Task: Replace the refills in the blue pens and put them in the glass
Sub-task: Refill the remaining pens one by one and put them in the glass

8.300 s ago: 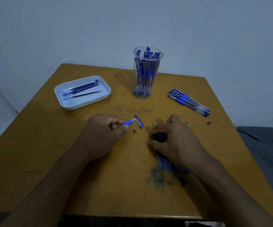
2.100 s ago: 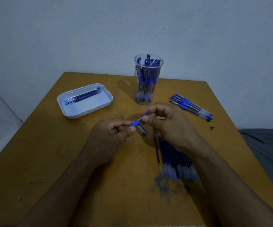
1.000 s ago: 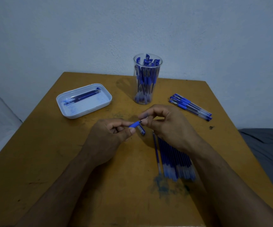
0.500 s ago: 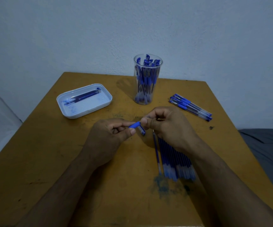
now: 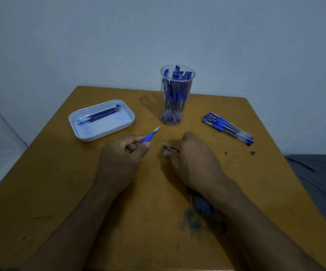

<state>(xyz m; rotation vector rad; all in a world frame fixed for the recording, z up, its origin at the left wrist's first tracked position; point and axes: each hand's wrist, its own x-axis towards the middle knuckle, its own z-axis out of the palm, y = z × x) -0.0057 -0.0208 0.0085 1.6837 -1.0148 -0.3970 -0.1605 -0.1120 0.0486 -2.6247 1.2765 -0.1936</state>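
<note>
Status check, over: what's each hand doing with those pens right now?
Left hand grips pen, tip out. Right hand pinches cap on table. Glass path unobstructed.

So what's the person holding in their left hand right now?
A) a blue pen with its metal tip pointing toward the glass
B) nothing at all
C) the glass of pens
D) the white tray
A: the left hand grips a blue pen whose metal tip points up toward the glass; the white tray sits untouched on the table.
</note>
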